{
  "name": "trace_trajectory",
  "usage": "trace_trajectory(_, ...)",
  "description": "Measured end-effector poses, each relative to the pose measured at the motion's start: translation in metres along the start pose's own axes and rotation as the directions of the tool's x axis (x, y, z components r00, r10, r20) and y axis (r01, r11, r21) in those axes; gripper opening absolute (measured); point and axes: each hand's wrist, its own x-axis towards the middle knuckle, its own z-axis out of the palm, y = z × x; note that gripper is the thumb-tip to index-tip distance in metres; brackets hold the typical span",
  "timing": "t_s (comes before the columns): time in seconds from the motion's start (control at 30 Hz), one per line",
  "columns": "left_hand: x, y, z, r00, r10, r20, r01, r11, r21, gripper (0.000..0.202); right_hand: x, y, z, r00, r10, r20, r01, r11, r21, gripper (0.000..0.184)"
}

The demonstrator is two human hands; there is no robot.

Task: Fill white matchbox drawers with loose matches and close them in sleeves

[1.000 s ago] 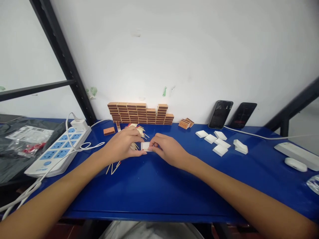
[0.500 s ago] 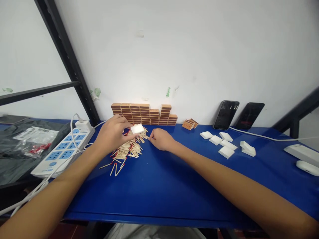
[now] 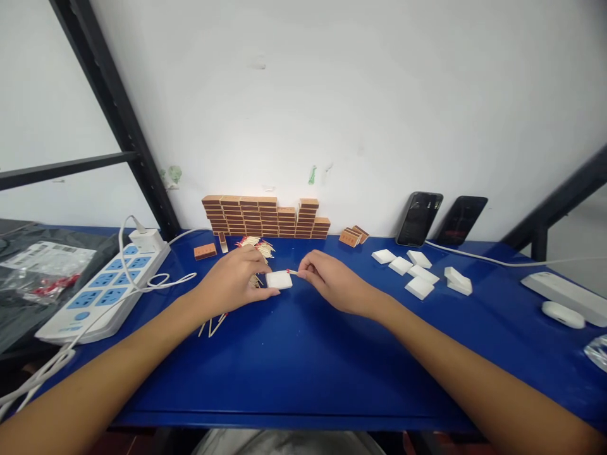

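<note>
My left hand (image 3: 234, 280) grips a small white matchbox tray (image 3: 279, 279) just above the blue table (image 3: 294, 354). My right hand (image 3: 329, 282) is pinched on a red-tipped match (image 3: 293, 272) whose head points at the tray's right edge. A heap of loose matches (image 3: 253, 248) lies behind and under my left hand, with a few strays (image 3: 213, 325) nearer me.
Stacked brown matchboxes (image 3: 265, 217) line the wall, with a few more brown matchboxes (image 3: 353, 235) to their right and one single brown box (image 3: 205, 251) at the left. Several white trays (image 3: 420, 273) lie right of centre. Two phones (image 3: 439, 218) lean on the wall. A power strip (image 3: 102, 287) lies left.
My left hand brought the white tray down from over the match heap to the table centre. My right hand picked up a match and drew back to meet the tray.
</note>
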Motion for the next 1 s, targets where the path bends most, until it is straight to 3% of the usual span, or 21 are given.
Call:
trace_trajectory(0.17, 0.000, 0.000, 0.002, 0.993, 0.097, -0.072, -0.100, 0.994, -0.047, 0.037, 0.004, -0.014, 0.013, 0.995, -0.087, 0.057, 0.093, 0.989, -0.118, 0.009)
trace_trajectory(0.43, 0.001, -0.001, 0.000, 0.975, 0.166, -0.145, -0.176, 0.982, -0.064, 0.034, 0.002, -0.025, 0.015, 0.997, -0.060, 0.050, 0.071, 0.964, -0.255, 0.014)
trace_trajectory(0.53, 0.002, -0.003, -0.002, 0.979, 0.151, -0.140, -0.159, 0.986, -0.052, 0.033, 0.000, -0.024, 0.014, 0.995, -0.092, 0.022, 0.095, 0.970, -0.223, 0.016)
trace_trajectory(0.67, 0.001, -0.016, -0.008, 0.981, 0.084, -0.175, -0.075, 0.996, 0.057, 0.032, 0.002, -0.028, 0.016, 0.984, -0.110, -0.139, 0.097, 0.991, -0.094, 0.017)
trace_trajectory(0.8, 0.000, -0.031, -0.013, 0.973, 0.011, -0.229, 0.034, 0.981, 0.192, 0.036, 0.012, -0.041, 0.028, 0.998, -0.053, -0.018, 0.053, 0.999, -0.002, 0.009)
trace_trajectory(1.0, -0.002, -0.037, -0.015, 0.964, -0.026, -0.263, 0.084, 0.974, 0.211, 0.037, 0.043, -0.059, 0.054, 0.994, 0.084, 0.063, -0.079, 0.993, -0.084, 0.021)
